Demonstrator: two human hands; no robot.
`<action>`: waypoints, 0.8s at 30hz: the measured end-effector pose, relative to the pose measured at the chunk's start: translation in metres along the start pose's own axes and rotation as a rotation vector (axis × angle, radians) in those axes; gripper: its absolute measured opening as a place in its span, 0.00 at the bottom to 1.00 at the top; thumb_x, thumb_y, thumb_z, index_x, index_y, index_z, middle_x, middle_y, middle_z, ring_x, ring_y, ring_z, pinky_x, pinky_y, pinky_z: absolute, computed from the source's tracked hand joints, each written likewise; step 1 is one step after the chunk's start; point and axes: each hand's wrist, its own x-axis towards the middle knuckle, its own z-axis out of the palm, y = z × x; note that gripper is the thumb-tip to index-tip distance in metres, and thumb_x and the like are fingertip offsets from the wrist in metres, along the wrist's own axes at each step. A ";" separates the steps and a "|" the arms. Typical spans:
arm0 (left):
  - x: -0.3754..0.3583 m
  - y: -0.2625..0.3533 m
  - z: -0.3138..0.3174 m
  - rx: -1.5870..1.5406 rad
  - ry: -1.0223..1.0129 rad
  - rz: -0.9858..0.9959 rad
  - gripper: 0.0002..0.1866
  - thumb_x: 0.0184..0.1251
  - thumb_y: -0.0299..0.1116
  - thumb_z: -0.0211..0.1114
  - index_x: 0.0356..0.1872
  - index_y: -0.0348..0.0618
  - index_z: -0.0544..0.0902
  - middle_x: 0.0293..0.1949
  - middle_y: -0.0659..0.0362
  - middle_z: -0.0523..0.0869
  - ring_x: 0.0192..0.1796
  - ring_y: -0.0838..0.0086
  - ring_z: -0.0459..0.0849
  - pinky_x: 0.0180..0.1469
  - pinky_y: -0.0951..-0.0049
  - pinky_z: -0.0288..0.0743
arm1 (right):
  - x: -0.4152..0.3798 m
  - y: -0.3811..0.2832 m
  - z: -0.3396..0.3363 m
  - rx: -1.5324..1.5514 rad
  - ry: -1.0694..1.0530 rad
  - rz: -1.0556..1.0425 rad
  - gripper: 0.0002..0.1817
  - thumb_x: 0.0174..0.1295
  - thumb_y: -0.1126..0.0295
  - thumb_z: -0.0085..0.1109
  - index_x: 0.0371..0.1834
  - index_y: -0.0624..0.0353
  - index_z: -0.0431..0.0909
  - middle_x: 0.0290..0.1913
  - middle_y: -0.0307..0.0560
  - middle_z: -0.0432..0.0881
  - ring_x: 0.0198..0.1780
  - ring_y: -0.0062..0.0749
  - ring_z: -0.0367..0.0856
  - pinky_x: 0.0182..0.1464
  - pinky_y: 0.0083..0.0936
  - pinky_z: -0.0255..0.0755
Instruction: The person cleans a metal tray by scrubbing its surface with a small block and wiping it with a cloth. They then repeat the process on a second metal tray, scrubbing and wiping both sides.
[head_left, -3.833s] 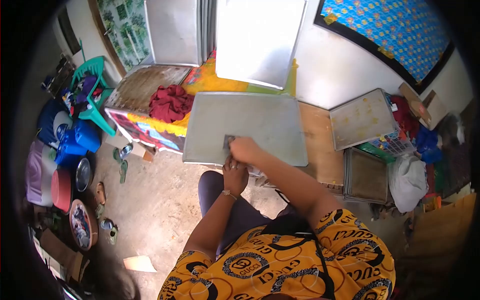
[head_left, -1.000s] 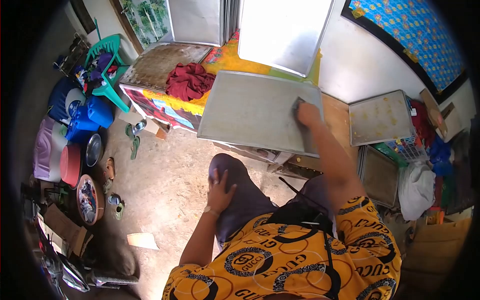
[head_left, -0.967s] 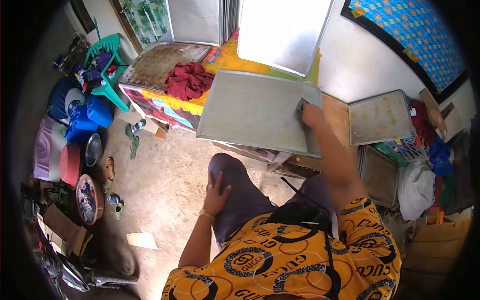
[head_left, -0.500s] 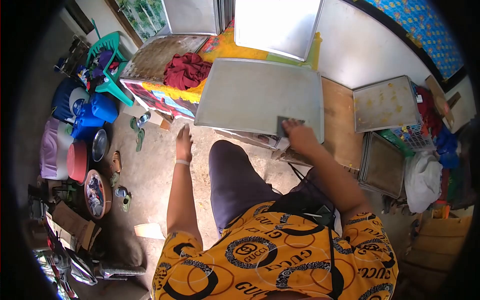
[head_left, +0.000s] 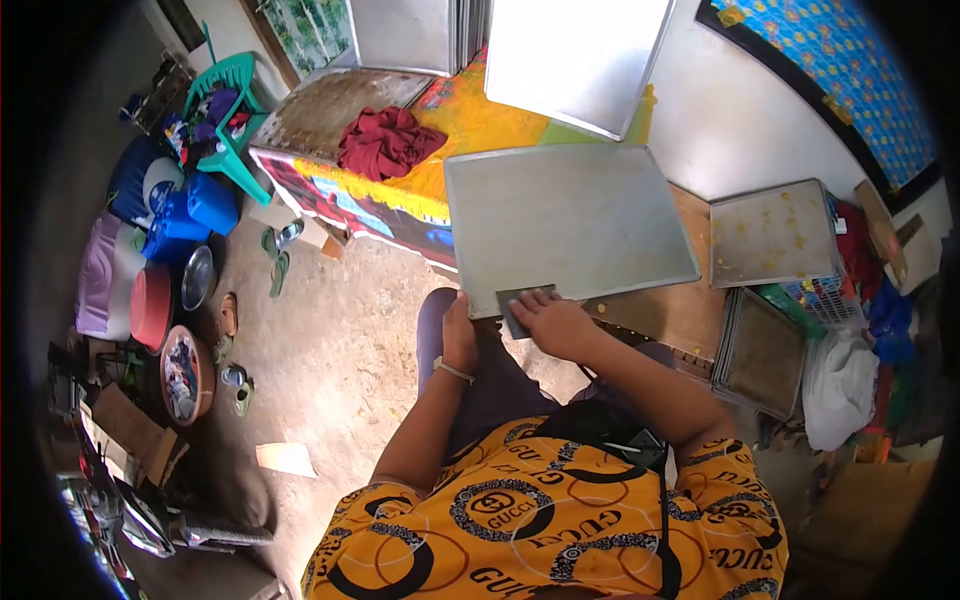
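Note:
A flat metal tray (head_left: 570,220) lies tilted across the table edge in front of me. My left hand (head_left: 459,338) is at its near left corner, fingers together against the rim. Under my right hand (head_left: 550,322) is a dark square pad (head_left: 512,314), pressed on the tray's near edge, with the fingers spread over it. A crumpled dark red cloth (head_left: 388,143) rests on the table beyond the tray's left side.
Another bright tray (head_left: 575,60) stands upright at the back. More trays (head_left: 772,235) are stacked at the right beside a blue basket (head_left: 828,300). A green chair (head_left: 232,160), basins (head_left: 152,308) and slippers (head_left: 278,273) are on the left.
The tray has turned, its near left corner now closer to me. My left hand has come up to that corner. My right hand and the pad have moved left along the near edge.

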 end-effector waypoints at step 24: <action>0.032 -0.027 -0.040 -0.607 -0.598 -0.314 0.31 0.70 0.64 0.38 0.39 0.46 0.79 0.29 0.60 0.82 0.44 0.66 0.83 0.56 0.54 0.70 | 0.102 0.091 -0.021 0.059 0.126 0.356 0.13 0.57 0.68 0.49 0.42 0.62 0.76 0.43 0.57 0.82 0.41 0.51 0.82 0.42 0.44 0.76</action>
